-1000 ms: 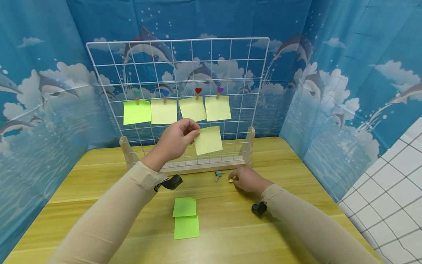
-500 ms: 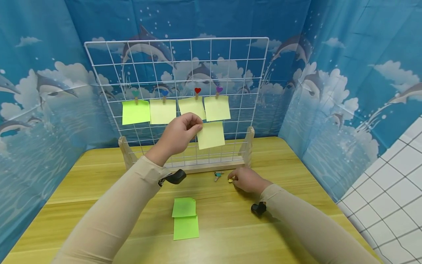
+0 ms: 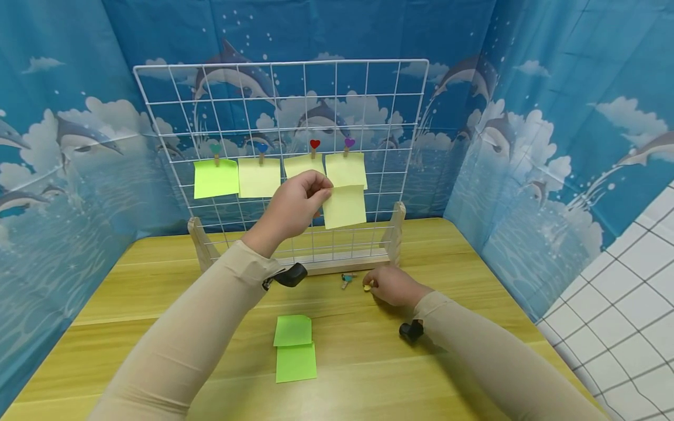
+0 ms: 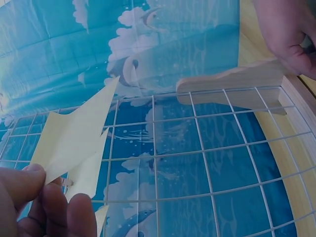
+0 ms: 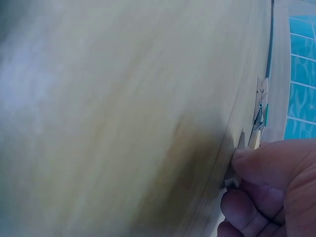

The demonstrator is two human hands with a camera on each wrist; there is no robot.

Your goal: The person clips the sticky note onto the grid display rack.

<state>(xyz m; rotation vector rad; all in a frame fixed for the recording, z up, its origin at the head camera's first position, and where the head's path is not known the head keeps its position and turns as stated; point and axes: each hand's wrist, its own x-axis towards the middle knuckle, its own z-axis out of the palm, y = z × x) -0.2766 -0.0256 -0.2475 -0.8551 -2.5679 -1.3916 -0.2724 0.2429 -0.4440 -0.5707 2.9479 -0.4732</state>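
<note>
My left hand (image 3: 297,202) pinches a pale yellow sticky note (image 3: 344,207) by its upper left corner, in front of a white wire grid (image 3: 381,134). In the head view that note overlaps the bottom of the rightmost hung note (image 3: 344,168). On the left wrist view the held note (image 4: 74,136) rises from between thumb and fingers. Low at the table, my right hand (image 3: 395,285) pinches a small wooden clothespin (image 5: 255,139) with a yellow piece (image 3: 367,288); the fingers hide much of it. Beside it lie small clothespins, one with a teal piece (image 3: 347,279).
Several notes hang in a row, a green one (image 3: 216,178) at the left, under heart-topped clothespins such as the red one (image 3: 315,145). The grid stands in a wooden base (image 3: 342,263). Two green notes (image 3: 296,362) overlap on the table (image 3: 368,368). Dolphin-print curtains (image 3: 547,117) surround it.
My left hand has moved up and to the right with the yellow note, which now overlaps the rightmost hung note. My right hand stays by the table with the clothespin.
</note>
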